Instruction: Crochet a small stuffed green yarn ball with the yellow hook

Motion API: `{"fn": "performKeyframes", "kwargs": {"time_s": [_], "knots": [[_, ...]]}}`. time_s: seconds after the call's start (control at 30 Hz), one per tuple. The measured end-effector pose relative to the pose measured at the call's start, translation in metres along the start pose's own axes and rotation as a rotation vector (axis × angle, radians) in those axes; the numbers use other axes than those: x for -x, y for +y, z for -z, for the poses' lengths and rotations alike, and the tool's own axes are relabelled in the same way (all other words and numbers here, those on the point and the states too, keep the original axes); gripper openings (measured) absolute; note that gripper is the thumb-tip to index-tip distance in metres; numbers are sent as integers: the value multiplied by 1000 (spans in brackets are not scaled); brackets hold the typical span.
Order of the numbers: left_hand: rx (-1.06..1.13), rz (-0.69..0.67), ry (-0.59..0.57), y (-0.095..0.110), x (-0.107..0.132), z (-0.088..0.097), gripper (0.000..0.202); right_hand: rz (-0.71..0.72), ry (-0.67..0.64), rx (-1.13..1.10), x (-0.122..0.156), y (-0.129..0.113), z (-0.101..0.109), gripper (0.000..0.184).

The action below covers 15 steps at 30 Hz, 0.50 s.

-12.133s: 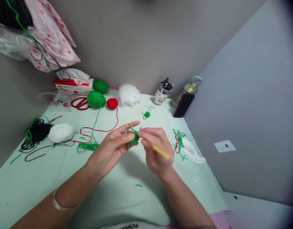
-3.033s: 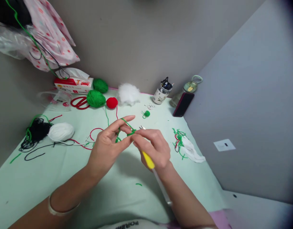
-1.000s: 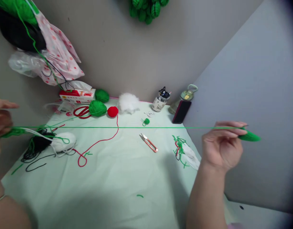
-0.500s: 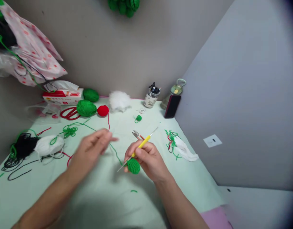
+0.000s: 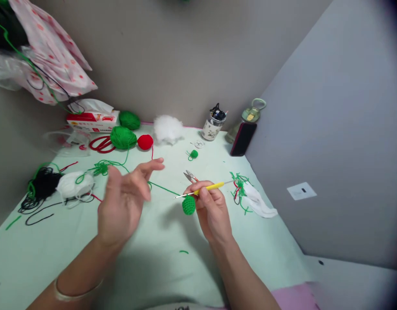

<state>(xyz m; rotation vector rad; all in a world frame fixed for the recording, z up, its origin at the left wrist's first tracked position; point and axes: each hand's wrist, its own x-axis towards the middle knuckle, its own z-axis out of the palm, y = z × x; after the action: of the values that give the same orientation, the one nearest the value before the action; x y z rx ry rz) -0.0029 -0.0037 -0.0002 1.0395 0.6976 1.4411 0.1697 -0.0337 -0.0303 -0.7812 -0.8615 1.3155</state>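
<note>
My right hand (image 5: 213,211) is closed around a crochet hook (image 5: 209,188) with a yellow handle, its thin metal tip pointing left. The same hand keeps a small green crocheted ball (image 5: 188,205) just below the hook. Green yarn (image 5: 164,187) runs from the ball toward my left hand (image 5: 123,202), which is turned palm up with its fingers apart. The yarn passes by the left fingers; whether it loops around one I cannot tell. Thread snips (image 5: 191,176) lie on the table behind my right hand, partly hidden by it.
Green yarn balls (image 5: 123,137), a red yarn ball (image 5: 145,142), white stuffing (image 5: 168,129) and red-handled scissors (image 5: 102,144) lie at the back. A pen jar (image 5: 213,125) and a phone (image 5: 244,139) stand back right. Yarn scraps (image 5: 239,185) lie to the right, black yarn (image 5: 46,185) to the left.
My left hand has turned palm up and its fingers have spread. My right hand has risen a little with the ball, and the hook has tilted closer to level.
</note>
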Motion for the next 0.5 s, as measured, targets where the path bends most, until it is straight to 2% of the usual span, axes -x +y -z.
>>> {"fn": "performKeyframes", "kwargs": {"time_s": [0.07,0.1,0.13,0.2,0.3,0.37,0.5], "knots": [[-365,-145,-82,-17,8,4,59,-5,19,9,1,3,-1,19],[-477,-141,-134,-24,11,6,48,-8,31,24,1,5,-1,20],[-500,-82,-177,-29,14,7,39,-6,44,48,1,7,0,21],[-365,141,-215,-35,19,7,33,18,68,115,2,10,1,22],[-21,402,-159,-37,24,4,38,74,81,216,4,14,3,21],[76,456,-145,-37,26,2,36,119,79,275,6,15,4,19],[85,498,-173,-40,28,4,49,199,59,346,6,17,3,15]]}}
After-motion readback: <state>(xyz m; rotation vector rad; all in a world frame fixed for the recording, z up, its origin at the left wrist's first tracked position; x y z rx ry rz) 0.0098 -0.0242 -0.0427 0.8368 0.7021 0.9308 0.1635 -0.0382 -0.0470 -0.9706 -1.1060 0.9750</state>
